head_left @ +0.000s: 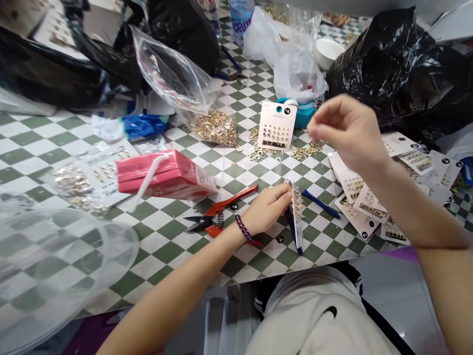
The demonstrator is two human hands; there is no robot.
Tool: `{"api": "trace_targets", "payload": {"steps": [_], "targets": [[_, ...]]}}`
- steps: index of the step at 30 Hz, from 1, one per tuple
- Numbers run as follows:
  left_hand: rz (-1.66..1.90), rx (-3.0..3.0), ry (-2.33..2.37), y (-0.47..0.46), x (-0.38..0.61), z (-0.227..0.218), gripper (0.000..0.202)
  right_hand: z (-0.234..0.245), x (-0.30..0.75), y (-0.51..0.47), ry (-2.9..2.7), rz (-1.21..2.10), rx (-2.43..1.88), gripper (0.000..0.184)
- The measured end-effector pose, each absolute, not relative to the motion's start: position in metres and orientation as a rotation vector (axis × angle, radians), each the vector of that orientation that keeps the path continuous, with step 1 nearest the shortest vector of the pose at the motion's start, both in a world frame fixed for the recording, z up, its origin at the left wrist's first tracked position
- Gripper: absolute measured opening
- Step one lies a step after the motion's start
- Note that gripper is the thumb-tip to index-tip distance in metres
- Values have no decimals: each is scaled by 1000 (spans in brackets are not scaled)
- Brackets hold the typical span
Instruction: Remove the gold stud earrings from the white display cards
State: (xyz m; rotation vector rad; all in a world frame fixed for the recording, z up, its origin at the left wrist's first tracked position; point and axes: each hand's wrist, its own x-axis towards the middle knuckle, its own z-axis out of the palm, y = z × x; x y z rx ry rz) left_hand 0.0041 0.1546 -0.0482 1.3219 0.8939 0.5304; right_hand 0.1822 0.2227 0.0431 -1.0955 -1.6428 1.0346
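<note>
My left hand [271, 207], with a purple bead bracelet at its wrist, is closed on an earring card [296, 217] turned nearly edge-on, gold pieces jutting from its right face. Blue-handled pliers [291, 229] lie partly hidden behind that card. My right hand [343, 130] is raised above the table, slightly blurred, thumb and fingertips pinched together; whatever is between them is too small to make out. Beyond it another earring card [277, 125] stands propped among loose gold pieces [305, 150]. Red-handled pruning shears [214, 214] lie left of my left hand.
A pink drink carton [166, 175] lies on the checkered tablecloth [166, 246]. Behind it is a clear bag of gold pieces [216, 128]. Several earring cards [362, 202] are piled at right, below a black plastic bag [391, 69]. A clear plastic lid [55, 276] is at left.
</note>
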Motion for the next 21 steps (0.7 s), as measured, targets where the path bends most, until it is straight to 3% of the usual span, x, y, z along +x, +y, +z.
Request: {"api": "trace_targets", "payload": {"steps": [5, 10, 21], "targets": [[478, 1293, 916, 157, 2, -43, 31, 6, 180, 141, -1493, 1227, -1160, 8], [438, 1347, 900, 160, -1, -41, 32, -34, 172, 120, -1198, 1236, -1191, 9], [439, 1246, 817, 163, -4, -39, 16, -45, 169, 116, -1125, 1309, -1222, 15]]}}
